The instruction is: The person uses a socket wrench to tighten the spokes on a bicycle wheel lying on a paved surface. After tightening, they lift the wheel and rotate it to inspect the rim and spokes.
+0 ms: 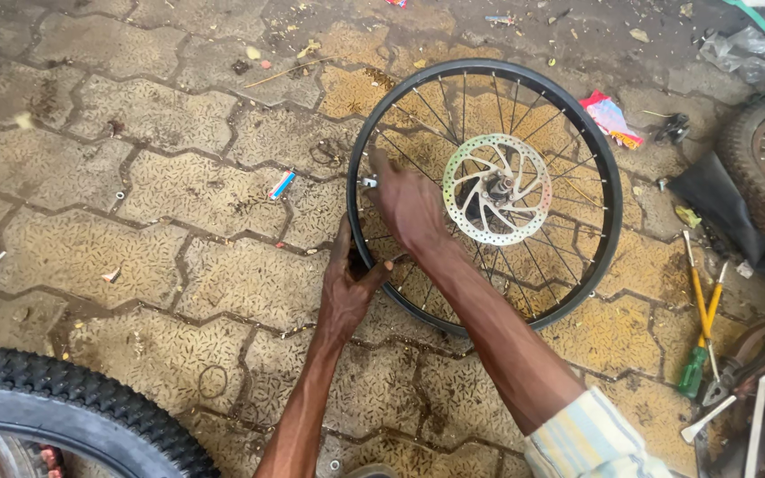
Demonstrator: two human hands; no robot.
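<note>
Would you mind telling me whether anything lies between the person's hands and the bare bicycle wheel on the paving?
Nothing visible does. The left hand already grips the wheel rim at its near-left edge, and the right hand rests across the spokes beside the brake disc.

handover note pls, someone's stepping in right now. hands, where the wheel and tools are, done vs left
Left hand: gripping the near-left edge of the bare bicycle wheel rim, which lies flat on the paving.
Right hand: reaching across the spokes to the rim's left side, fingers at a small silver valve.
Brake disc faces up at the hub.
Tools: green-handled screwdriver and yellow tyre levers on the ground to the right, more tools in the lower right corner.
Done: the rim carries no tyre.
Left: a knobby tyre lies at lower left, not fitted. Whether the valve is seated cannot be told.
</note>
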